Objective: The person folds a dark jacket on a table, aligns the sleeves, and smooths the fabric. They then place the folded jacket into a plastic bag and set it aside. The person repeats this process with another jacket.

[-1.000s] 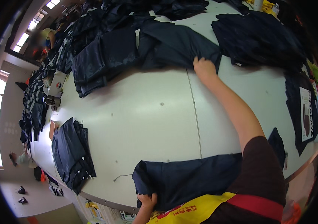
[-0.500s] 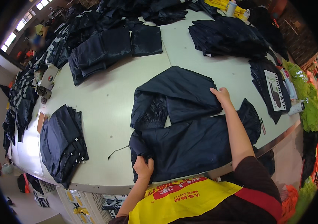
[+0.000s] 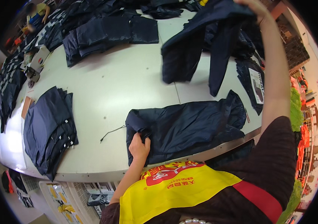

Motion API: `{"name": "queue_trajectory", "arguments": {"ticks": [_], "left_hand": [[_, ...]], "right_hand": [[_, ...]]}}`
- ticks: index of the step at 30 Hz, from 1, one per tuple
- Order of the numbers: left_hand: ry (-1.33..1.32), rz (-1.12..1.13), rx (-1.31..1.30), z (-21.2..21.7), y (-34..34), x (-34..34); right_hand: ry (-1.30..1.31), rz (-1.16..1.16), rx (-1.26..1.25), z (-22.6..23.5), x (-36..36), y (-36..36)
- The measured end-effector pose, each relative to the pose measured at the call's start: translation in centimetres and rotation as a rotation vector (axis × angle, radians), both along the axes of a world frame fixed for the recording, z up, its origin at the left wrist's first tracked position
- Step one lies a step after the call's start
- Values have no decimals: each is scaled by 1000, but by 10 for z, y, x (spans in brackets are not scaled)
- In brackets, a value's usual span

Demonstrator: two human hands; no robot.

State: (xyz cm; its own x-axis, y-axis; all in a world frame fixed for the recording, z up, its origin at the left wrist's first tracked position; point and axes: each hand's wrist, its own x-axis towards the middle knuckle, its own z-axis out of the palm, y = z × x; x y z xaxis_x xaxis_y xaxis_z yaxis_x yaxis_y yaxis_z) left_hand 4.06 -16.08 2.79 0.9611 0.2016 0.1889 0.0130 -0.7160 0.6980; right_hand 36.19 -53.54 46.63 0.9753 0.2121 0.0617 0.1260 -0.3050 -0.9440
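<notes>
Garment (image 3: 190, 46) in right grip (image 3: 256, 9), bulk leftward

Dark brown short-sleeved shirt (image 3: 276, 149); yellow apron (image 3: 140, 207), red printed markings (image 3: 171, 175); red band (image 3: 259, 201); pearly beads (image 3: 195, 221).

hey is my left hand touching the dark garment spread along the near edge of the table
Touching. The head view shows your left hand with its fingers gripping bunched fabric at the left end of the dark garment.
</notes>
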Motion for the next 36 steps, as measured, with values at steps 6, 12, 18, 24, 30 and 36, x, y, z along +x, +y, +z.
{"name": "queue_trajectory", "arguments": {"ticks": [6, 12, 18, 24, 30, 36], "left_hand": [[72, -62, -42, 5, -10, 2], [333, -75, -127, 35, 3, -3], [542, -307, -619, 29, 32, -2], [582, -59, -558, 81, 61, 67], [501, 193, -981, 25, 95, 105], [571, 175, -895, 22, 147, 137]], "right_hand": [[-236, 169, -657, 71, -82, 136], [-721, 430, -987, -154, -137, 247], [-439, 458, -803, -355, -226, 256], [-280, 445, -563, -351, -210, 261], [-264, -11, -190, -338, -142, 207], [493, -959, 501, -442, -50, 60]]}}
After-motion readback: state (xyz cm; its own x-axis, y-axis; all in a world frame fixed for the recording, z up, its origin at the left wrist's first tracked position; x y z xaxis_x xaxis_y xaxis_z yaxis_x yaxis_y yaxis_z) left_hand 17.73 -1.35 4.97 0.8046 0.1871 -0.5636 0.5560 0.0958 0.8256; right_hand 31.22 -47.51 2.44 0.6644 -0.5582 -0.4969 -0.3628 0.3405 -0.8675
